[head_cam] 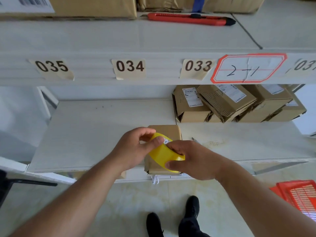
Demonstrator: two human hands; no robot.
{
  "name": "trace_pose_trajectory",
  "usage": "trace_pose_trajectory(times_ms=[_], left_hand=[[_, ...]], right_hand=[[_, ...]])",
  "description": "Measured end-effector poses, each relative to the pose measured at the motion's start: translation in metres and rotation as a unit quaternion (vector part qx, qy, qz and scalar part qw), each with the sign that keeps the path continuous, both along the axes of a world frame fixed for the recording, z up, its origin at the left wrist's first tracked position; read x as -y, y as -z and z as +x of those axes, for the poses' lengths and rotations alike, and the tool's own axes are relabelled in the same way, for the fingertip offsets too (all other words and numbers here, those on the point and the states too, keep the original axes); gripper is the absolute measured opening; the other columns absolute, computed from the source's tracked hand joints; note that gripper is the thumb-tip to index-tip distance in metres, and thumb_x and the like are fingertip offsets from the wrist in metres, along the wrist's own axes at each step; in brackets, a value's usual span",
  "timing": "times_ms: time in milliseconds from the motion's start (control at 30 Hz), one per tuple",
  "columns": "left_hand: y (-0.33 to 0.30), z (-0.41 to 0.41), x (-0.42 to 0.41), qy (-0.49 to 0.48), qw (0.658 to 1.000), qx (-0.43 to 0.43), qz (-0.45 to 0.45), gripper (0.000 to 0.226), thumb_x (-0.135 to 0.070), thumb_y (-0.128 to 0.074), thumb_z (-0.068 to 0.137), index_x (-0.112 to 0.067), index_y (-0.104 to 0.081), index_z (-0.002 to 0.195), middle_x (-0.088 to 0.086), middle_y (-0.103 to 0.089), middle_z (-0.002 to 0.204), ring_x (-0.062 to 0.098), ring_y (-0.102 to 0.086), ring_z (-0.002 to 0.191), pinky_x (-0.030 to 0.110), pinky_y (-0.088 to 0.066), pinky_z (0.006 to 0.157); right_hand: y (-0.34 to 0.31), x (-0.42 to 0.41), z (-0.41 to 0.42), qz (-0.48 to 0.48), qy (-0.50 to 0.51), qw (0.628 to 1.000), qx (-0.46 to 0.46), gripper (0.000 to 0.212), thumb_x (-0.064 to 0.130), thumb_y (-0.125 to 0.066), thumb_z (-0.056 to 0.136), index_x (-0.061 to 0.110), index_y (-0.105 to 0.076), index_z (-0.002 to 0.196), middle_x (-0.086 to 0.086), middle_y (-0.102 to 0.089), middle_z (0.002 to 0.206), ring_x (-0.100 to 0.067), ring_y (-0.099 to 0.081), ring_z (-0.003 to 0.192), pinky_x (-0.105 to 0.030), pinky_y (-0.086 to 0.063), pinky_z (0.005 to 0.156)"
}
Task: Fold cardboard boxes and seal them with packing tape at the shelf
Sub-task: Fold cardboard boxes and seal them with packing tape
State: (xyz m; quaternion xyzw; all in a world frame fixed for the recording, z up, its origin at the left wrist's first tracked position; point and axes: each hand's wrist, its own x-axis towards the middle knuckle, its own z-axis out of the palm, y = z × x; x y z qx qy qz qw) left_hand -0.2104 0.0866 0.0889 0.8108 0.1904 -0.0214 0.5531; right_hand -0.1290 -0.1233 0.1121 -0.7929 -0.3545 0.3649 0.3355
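Holding the yellow roll of packing tape point(164, 155) just above the small brown cardboard box point(166, 132) on the white shelf point(95, 134), right hand point(191, 159) gripping its near rim, left hand point(136, 147) pinching its far edge.

Both hands point(135, 147) point(191, 159) grip yellow tape roll point(161, 155) above cardboard box point(168, 131).

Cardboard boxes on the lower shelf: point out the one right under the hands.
It is the lone box at the shelf's front edge, beneath the yellow tape roll both hands hold. The other boxes lie heaped at the back right.
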Motion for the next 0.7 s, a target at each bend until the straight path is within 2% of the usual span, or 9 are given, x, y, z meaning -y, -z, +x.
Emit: trace_pose_trajectory(times_ms=[67,133,233,333,433,500,600,700], left_hand=[[0.004,-0.004,-0.004,0.009,0.996,-0.032,-0.079,0.056,-0.056,-0.081,0.073,-0.023,-0.069,0.116,-0.005,-0.070,0.109,0.006,-0.066,0.092,0.021,-0.054,0.077],[0.010,-0.010,-0.009,0.026,0.976,-0.073,-0.205,0.065,-0.052,-0.091,0.070,-0.014,-0.064,0.115,0.004,-0.065,0.103,0.012,-0.062,0.084,0.026,-0.052,0.070],[0.024,-0.019,-0.014,0.043,0.943,-0.098,-0.315,0.084,-0.058,-0.098,0.050,-0.011,-0.062,0.108,0.001,-0.061,0.087,0.012,-0.056,0.072,0.026,-0.049,0.066],[0.031,-0.022,-0.011,0.043,0.937,-0.091,-0.336,0.070,-0.055,-0.097,0.055,-0.012,-0.062,0.097,-0.002,-0.056,0.074,0.010,-0.050,0.064,0.024,-0.048,0.061],[0.035,-0.024,-0.011,0.035,0.945,-0.103,-0.308,0.037,-0.044,-0.077,0.079,-0.012,-0.065,0.094,0.002,-0.058,0.074,0.012,-0.053,0.068,0.026,-0.048,0.065],[0.038,-0.026,-0.013,0.028,0.941,-0.100,-0.322,0.024,-0.030,-0.070,0.085,-0.010,-0.066,0.097,0.004,-0.056,0.073,0.014,-0.052,0.067,0.027,-0.047,0.064],[0.045,-0.028,-0.012,0.024,0.919,-0.114,-0.376,0.016,-0.022,-0.072,0.085,-0.009,-0.067,0.092,0.008,-0.050,0.072,0.016,-0.047,0.064,0.029,-0.048,0.063],[0.046,-0.030,-0.008,0.031,0.919,-0.143,-0.367,0.018,-0.031,-0.072,0.085,-0.014,-0.067,0.084,0.007,-0.050,0.070,0.016,-0.046,0.063,0.029,-0.047,0.065]], right_hand=[[-0.004,0.004,-0.002,-0.032,-0.025,0.999,0.012,0.013,0.038,-0.073,0.094,0.030,-0.063,0.096,0.003,-0.055,0.085,-0.005,-0.052,0.072,-0.028,-0.043,0.068],[-0.005,0.008,-0.005,-0.061,-0.051,0.997,0.019,0.017,0.042,-0.073,0.093,0.030,-0.063,0.101,0.006,-0.054,0.087,-0.006,-0.052,0.076,-0.028,-0.042,0.070],[-0.006,0.011,-0.009,-0.075,-0.070,0.995,0.006,0.017,0.043,-0.073,0.092,0.031,-0.063,0.099,0.008,-0.052,0.086,-0.007,-0.051,0.076,-0.030,-0.041,0.070],[-0.004,0.013,-0.009,-0.084,-0.069,0.994,-0.005,0.014,0.044,-0.073,0.091,0.039,-0.063,0.100,0.011,-0.055,0.088,-0.007,-0.053,0.080,-0.031,-0.043,0.073],[-0.005,0.017,-0.005,-0.079,-0.050,0.995,-0.030,0.025,0.044,-0.073,0.087,0.034,-0.067,0.109,0.007,-0.060,0.094,-0.011,-0.057,0.084,-0.032,-0.046,0.077],[-0.007,0.018,-0.003,-0.065,-0.043,0.995,-0.060,0.030,0.046,-0.071,0.081,0.032,-0.069,0.107,0.001,-0.063,0.096,-0.020,-0.061,0.087,-0.036,-0.047,0.076],[-0.008,0.020,0.001,-0.068,-0.045,0.994,-0.069,0.030,0.042,-0.072,0.081,0.033,-0.070,0.109,0.001,-0.064,0.098,-0.023,-0.062,0.092,-0.036,-0.048,0.076],[-0.008,0.021,0.004,-0.088,-0.048,0.994,-0.052,0.031,0.040,-0.073,0.082,0.036,-0.069,0.112,0.006,-0.065,0.101,-0.014,-0.063,0.092,-0.034,-0.050,0.077]])
